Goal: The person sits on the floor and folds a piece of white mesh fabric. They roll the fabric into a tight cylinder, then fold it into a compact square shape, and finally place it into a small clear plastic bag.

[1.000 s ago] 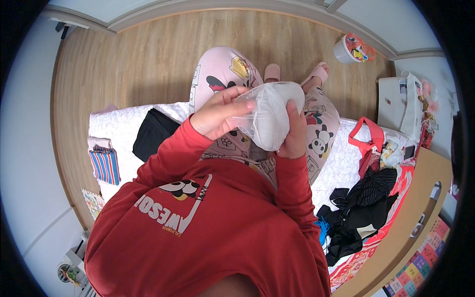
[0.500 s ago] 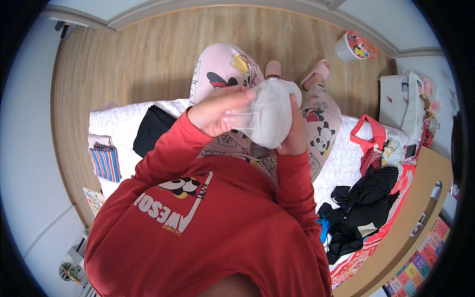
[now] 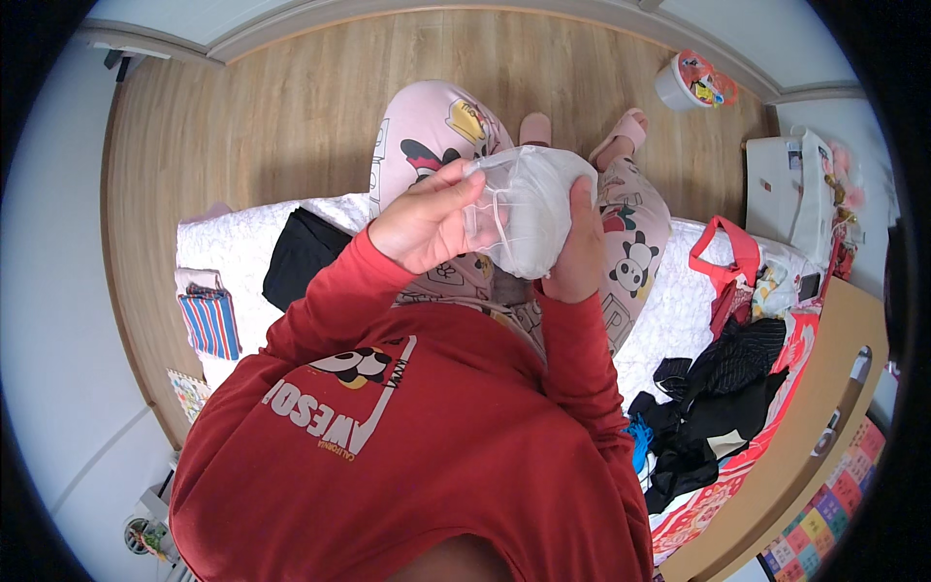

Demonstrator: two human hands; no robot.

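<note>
Above my lap I hold a white rounded bundle (image 3: pixel 541 215) that looks like soft cloth, with a see-through, film-like part (image 3: pixel 493 199) on its left side. Thin white lines cross this clear part, and its exact kind cannot be made out. My left hand (image 3: pixel 427 221) pinches the clear edge between thumb and fingers. Around the right side of the bundle curls my right hand (image 3: pixel 579 247), thumb up along it and fingers partly hidden beneath.
I sit on a white quilted cover (image 3: pixel 247 233). Black folded cloth (image 3: pixel 303 257) and striped cloth (image 3: pixel 208 320) lie left. Dark clothes (image 3: pixel 713 417) and a red strap (image 3: pixel 732 257) lie right. A white bucket (image 3: pixel 676 85) stands on the wooden floor (image 3: pixel 291 107).
The left hand has turned slightly and drawn the clear part wider, so more of it shows. The right hand has shifted a little on the bundle.
</note>
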